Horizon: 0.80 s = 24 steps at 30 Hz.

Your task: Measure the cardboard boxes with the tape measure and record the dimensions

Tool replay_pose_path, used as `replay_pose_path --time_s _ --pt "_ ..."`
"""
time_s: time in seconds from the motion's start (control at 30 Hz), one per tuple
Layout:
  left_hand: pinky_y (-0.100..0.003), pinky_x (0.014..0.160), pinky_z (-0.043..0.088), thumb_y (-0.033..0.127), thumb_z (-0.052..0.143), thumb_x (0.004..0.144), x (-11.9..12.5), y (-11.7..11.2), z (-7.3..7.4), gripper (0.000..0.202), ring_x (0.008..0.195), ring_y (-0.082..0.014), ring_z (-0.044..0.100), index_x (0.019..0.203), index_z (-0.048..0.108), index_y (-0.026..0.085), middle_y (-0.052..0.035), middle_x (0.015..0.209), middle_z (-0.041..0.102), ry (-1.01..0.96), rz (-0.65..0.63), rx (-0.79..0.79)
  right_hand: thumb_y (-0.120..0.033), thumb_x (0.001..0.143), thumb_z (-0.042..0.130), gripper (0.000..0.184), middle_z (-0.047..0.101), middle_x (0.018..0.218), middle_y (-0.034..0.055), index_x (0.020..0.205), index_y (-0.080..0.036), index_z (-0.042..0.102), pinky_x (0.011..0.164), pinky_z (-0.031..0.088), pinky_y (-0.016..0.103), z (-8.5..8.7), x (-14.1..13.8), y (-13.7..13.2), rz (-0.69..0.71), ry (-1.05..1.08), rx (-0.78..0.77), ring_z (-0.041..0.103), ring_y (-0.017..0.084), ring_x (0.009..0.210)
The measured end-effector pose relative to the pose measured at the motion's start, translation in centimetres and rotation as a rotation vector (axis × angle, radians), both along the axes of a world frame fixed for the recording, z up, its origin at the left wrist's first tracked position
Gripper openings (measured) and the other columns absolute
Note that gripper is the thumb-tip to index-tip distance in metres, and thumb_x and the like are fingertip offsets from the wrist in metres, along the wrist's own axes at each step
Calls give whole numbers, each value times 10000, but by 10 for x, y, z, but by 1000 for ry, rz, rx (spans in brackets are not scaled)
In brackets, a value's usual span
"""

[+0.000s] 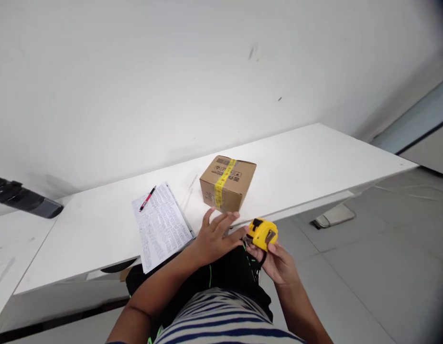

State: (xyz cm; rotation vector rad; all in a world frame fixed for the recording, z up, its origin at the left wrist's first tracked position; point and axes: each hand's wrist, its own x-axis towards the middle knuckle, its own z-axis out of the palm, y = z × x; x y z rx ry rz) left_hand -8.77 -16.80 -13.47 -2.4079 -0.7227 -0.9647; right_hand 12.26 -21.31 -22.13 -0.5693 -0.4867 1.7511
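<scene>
A black bottle (27, 198) is at the far left, near the wall. Next come papers (166, 229) full of small writing, on the white bench (102, 224). A red and black pen (147, 198) lies on them, slanting up to the right. Then there is a brown box (226, 186) with yellow tape across its top.

The left hand (216, 239) is by the near edge of the bench, just in front of the box. Its fingers are spread, and one reaches the yellow tape measure (263, 234). I cannot tell if they pinch anything.

The tape measure is up in the air, right of the box, just off the bench's near edge. It is a stubby thing. Its long way seems to run left to right, dipping a bit to the right, and its front seems to face the left hand. The right hand (278, 265) grips it from below.

It looks like the person is getting the tape measure ready. The next move seems to need a firm right grip and a small pinch on the left.
</scene>
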Motion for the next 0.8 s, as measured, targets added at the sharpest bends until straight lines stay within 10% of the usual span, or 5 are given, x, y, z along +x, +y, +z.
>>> replay_pose_path --time_s 0.2,0.4,0.53,0.67,0.8 --pt "-642 1235 165 839 574 767 -16 48 31 972 1509 -421 329 1510 487 218 -219 1581 446 72 272 -204 -515 662 882 456 688 1010 30 1020 -287 715 764 614 395 -4 14 7 -79 186 -12 625 168 800" --pt "-722 1227 83 863 527 780 38 75 82 965 1542 -447 245 1513 494 236 -159 1634 404 132 505 -420 -673 621 857 531 621 913 12 964 -293 715 646 522 331 25 19 39 -153 172 96 512 152 734" --pt "-673 1198 276 692 622 841 39 63 67 812 1462 -429 415 1478 528 198 -164 1566 502 125 479 -482 -737 660 780 513 628 895 16 913 -294 728 663 502 349 35 11 49 -186 153 131 516 164 732" --pt "-567 1176 383 484 630 918 -26 13 35 715 1480 -385 420 1525 435 161 -196 1576 480 45 291 -271 -758 674 749 501 667 904 30 893 -307 753 683 508 378 18 24 39 -230 23 117 559 187 745" --pt "-452 1106 496 339 566 985 -75 -41 -6 734 1478 -308 451 1611 222 168 -224 1569 475 -126 378 -308 -739 729 718 438 697 944 25 937 -356 755 707 514 402 2 45 24 -261 -123 84 595 208 782"
